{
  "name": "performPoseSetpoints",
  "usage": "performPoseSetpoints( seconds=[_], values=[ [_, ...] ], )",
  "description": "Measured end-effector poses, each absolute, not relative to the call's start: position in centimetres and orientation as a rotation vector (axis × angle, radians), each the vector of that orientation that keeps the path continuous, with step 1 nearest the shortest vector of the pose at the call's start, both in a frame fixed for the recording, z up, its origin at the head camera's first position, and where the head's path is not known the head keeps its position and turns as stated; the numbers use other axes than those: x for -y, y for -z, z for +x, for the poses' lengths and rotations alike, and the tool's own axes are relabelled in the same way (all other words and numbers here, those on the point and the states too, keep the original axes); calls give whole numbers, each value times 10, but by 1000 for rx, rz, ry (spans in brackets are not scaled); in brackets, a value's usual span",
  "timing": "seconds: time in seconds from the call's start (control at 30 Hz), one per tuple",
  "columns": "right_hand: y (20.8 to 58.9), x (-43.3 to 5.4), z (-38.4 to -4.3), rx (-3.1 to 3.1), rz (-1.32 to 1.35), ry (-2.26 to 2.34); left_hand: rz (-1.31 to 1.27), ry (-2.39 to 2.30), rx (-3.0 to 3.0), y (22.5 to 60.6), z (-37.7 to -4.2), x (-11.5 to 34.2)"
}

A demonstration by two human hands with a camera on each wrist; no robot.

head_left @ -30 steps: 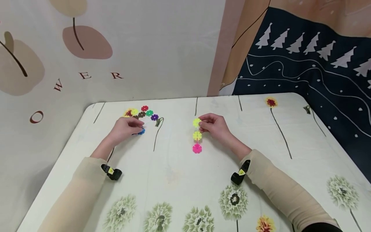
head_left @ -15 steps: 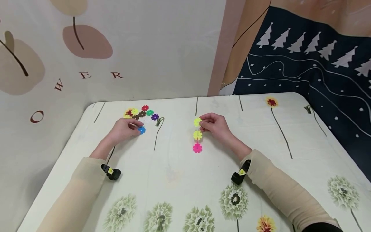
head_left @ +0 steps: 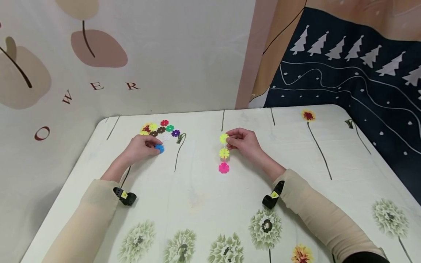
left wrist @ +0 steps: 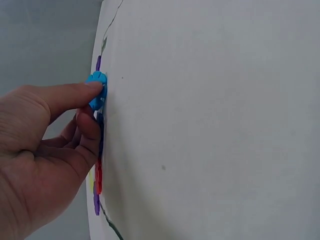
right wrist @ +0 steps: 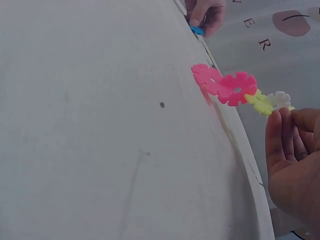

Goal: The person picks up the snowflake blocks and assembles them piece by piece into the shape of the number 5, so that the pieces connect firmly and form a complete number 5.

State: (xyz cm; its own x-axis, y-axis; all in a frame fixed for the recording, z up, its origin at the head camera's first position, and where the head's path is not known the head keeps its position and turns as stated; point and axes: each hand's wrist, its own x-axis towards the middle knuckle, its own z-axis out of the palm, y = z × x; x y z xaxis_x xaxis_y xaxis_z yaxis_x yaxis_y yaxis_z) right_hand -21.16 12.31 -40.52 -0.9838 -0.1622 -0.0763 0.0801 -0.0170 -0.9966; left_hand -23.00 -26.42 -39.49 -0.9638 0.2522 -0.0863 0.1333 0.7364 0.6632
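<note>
My left hand [head_left: 141, 149] is low over the left part of the table and pinches a blue snowflake disc [head_left: 159, 148] between thumb and fingertips. The left wrist view shows the thumb pressed on the blue disc [left wrist: 100, 76], close over the tabletop. Toward the middle, my right hand [head_left: 242, 142] pinches the far end of a chain of linked snowflake discs [head_left: 224, 153]. Yellow discs are at the held end and a pink disc [head_left: 224, 168] is at the near end. In the right wrist view the chain has two pink discs [right wrist: 237, 89], then yellow and white ones at the fingertips.
Beyond my left hand lie several loose discs, among them a red disc [head_left: 164, 122], a green disc [head_left: 169, 128], a brown disc [head_left: 160, 129] and a purple disc [head_left: 175, 133]. The white tablecloth [head_left: 197, 219] has printed flowers. Patterned cloth walls stand behind the table.
The blue disc, partly covered by the left fingers a second ago, shows more of its face at the fingertips. My left hand has shifted slightly nearer; the right hand and chain stay put.
</note>
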Motion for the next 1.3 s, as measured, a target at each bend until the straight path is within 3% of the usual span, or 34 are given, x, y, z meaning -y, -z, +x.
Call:
performPoseSetpoints(
  seconds=[0.37,1.3],
  values=[
    [405,-122,-212,-2060,-95,2124,264,-1189,-2633,397,-230,248],
    [409,-110,-216,-2075,-75,2069,391,-1596,-2348,397,-231,142]
  ],
)
